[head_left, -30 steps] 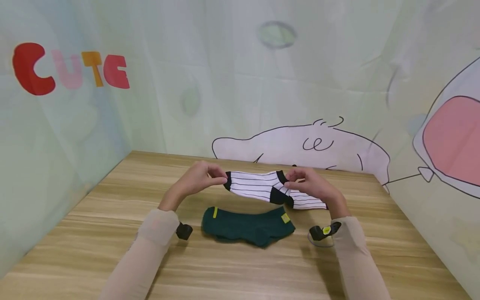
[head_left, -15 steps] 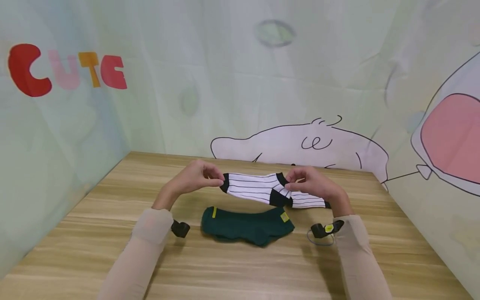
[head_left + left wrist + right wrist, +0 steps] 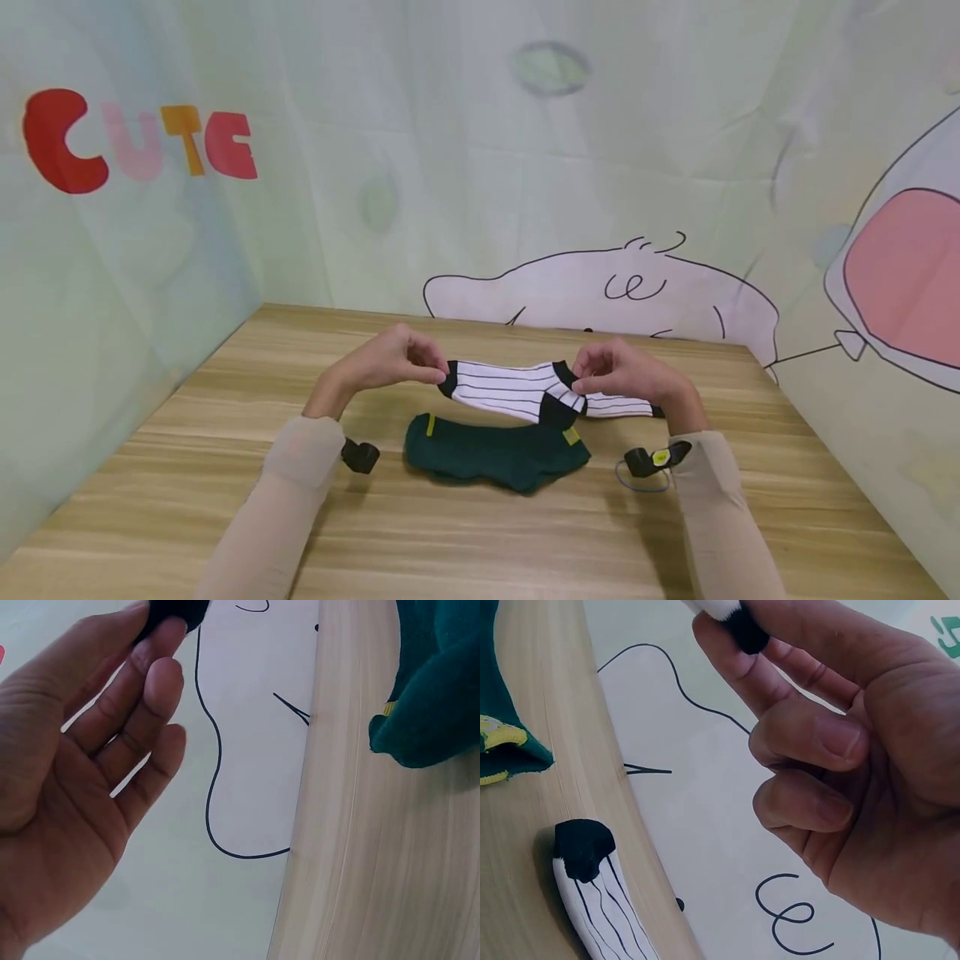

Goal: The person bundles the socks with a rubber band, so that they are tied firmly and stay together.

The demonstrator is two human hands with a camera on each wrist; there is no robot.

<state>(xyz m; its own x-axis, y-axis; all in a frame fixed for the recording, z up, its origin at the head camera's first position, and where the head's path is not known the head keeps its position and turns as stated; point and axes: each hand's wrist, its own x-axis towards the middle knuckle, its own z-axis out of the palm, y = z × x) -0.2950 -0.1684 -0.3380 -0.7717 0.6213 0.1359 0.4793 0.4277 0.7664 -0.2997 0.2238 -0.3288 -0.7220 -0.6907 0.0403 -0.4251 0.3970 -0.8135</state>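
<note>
A white sock [image 3: 502, 388] with thin black stripes is stretched between my two hands, held up above the table. My left hand [image 3: 393, 358] pinches its black toe [image 3: 174, 611] between thumb and index finger. At the other end my right hand [image 3: 622, 371] pinches the black cuff [image 3: 746, 630]. The black heel hangs down and overlaps the far edge of the dark green socks [image 3: 487, 454], which lie together on the table with yellow marks at both ends. A second striped sock [image 3: 604, 900] lies on the table behind my right hand, partly hidden in the head view.
The wooden table [image 3: 450, 542] meets a pale printed curtain [image 3: 360, 183] at the back and sides. A black wrist camera [image 3: 362, 457] sits at my left wrist and another black camera [image 3: 645, 461] at my right.
Both hands have lowered the striped sock slightly and brought it nearer the green socks, so its heel now covers part of their right end. The grip at both ends is unchanged.
</note>
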